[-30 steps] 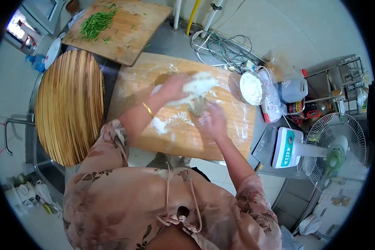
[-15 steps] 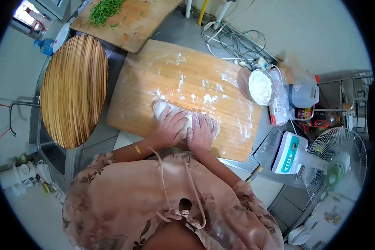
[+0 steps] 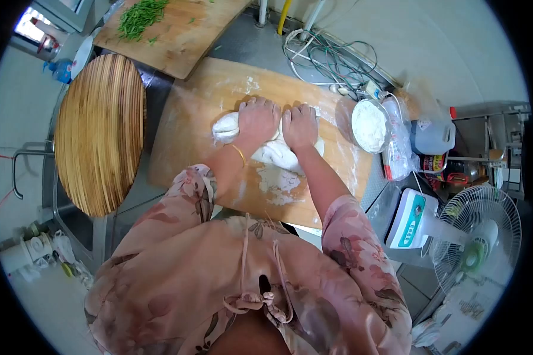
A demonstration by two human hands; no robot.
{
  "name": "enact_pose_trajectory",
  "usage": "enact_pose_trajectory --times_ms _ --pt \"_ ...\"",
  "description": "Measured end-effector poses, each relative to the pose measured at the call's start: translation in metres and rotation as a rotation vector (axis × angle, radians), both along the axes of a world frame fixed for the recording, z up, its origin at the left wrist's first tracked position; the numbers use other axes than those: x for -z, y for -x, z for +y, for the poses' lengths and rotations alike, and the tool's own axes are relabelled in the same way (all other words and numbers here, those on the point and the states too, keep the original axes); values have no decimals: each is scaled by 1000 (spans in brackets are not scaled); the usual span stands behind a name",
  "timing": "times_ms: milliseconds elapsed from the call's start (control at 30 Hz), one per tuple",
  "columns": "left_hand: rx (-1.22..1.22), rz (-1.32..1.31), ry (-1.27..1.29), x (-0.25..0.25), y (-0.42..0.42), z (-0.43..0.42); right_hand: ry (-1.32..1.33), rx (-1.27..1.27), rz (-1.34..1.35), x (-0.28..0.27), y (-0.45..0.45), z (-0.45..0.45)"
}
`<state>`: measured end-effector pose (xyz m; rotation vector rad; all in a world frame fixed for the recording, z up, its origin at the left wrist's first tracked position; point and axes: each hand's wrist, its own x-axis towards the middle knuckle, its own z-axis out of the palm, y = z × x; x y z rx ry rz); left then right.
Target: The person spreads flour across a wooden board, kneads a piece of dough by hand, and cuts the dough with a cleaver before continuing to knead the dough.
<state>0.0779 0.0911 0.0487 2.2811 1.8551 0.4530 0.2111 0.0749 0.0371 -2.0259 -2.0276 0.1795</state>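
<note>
Two hands (image 3: 259, 120) (image 3: 300, 124) press on white dough (image 3: 276, 155), which lies on our floured wooden board (image 3: 186, 139); we have the left hand toward the dough's left end, the right hand just beside it; both sets of fingers sit close together, bent over the far side; we cannot tell whether they grip or only press; dough bulges out on the near side of both hands; loose flour (image 3: 280, 182) lies nearer our body; we see a bowl of flour (image 3: 370, 125) by the board's right edge, chopped greens (image 3: 141, 19) on a second board (image 3: 186, 38) at far left.
</note>
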Motion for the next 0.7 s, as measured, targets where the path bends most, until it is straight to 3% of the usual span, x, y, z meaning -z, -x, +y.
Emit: enact_pose_trajectory --times_ms 100,200,267,367,433,500,700 --pt "-19 -145 90 11 5 -11 1 2 198 7 -1 -14" --pt "-27 -173 322 -73 12 -52 355 42 402 -63 -3 -68" --pt "57 -125 190 -82 5 -91 102 75 509 -59 6 -116" --pt "305 -98 -271 -4 9 -137 -168 -66 290 -12 9 -167" --pt "320 -89 -258 -10 6 -140 -318 -186 93 18 2 -179" --pt "298 -80 -247 -10 5 -129 -283 -198 68 31 -4 -163" --pt "184 -74 -79 6 -17 -42 -32 -123 71 -14 -15 -57"
